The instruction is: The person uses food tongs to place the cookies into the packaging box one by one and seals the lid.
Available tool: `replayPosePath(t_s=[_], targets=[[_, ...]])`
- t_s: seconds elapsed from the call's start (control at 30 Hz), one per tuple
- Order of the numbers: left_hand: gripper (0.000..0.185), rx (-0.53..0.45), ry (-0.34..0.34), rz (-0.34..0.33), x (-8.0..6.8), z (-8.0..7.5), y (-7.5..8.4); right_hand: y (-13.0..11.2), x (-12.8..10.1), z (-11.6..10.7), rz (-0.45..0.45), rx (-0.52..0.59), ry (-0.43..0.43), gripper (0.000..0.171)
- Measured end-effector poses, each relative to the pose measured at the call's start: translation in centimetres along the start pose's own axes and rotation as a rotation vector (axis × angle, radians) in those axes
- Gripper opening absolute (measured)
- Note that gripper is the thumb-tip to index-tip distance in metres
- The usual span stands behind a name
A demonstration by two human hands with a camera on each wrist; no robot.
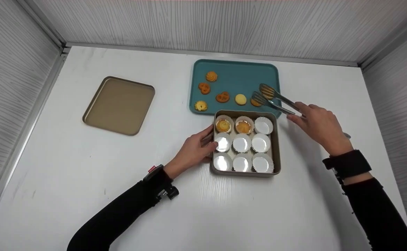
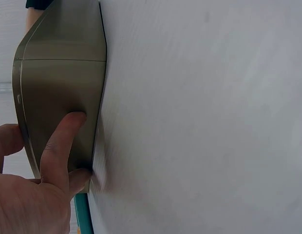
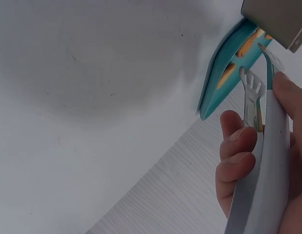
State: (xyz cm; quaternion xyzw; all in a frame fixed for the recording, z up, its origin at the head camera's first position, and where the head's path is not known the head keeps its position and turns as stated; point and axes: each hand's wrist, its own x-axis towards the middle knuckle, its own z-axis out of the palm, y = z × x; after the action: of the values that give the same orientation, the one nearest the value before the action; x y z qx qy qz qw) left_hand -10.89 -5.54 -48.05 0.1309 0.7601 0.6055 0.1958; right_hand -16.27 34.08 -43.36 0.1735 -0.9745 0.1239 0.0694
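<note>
My left hand [image 1: 193, 150] grips the left side of a square metal tin [image 1: 276, 148], its thumb at the rim and fingers against the outer wall [image 2: 53, 87]. White paper cups [image 1: 241, 143] line the tin in rows; the back left and back middle cups each hold a cookie [image 1: 243, 127]. In my right hand [image 1: 320, 128] is a pair of slotted tongs [image 1: 284, 101], jaws apart over the right part of a teal tray [image 1: 238, 73]. One tong head partly covers a round cookie [image 1: 255, 102]; another cookie shows behind the other head.
Also on the teal tray lie a swirl cookie [image 1: 211, 76], two pretzel cookies [image 1: 222, 97], a flower-shaped cookie [image 1: 200, 106] and a pale round one [image 1: 240, 99]. A flat gold-brown lid or tray [image 1: 120, 106] lies at the left. Grey panels [image 1: 210, 28] enclose the white table [image 1: 50, 167].
</note>
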Motion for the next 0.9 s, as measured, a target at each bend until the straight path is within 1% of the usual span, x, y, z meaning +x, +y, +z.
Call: replayPosePath(t_s=[0.1,0.2,0.33,0.5,0.7,0.9], targets=[[0.069,0.012,0.002,0.006,0.0,0.0,0.0,0.3,-0.3,0.1,0.008,0.023,-0.002,0.048],[0.070,-0.007,0.000,0.000,0.0,-0.1,0.0,0.5,-0.6,0.3,0.010,0.035,-0.009,0.049],[0.070,-0.025,-0.006,-0.015,-0.1,-0.1,0.0,0.6,-0.9,0.4,0.020,0.029,-0.036,0.052],[0.070,-0.011,0.002,-0.013,0.0,0.0,0.0,0.6,-1.0,0.7,0.026,0.007,-0.056,0.052],[0.069,-0.053,-0.005,-0.038,0.0,0.1,-0.1,0.6,-1.0,0.9,0.009,-0.001,-0.045,0.050],[0.070,-0.066,-0.011,-0.044,-0.1,0.2,0.0,0.6,-1.1,0.9,-0.009,-0.003,-0.022,0.044]])
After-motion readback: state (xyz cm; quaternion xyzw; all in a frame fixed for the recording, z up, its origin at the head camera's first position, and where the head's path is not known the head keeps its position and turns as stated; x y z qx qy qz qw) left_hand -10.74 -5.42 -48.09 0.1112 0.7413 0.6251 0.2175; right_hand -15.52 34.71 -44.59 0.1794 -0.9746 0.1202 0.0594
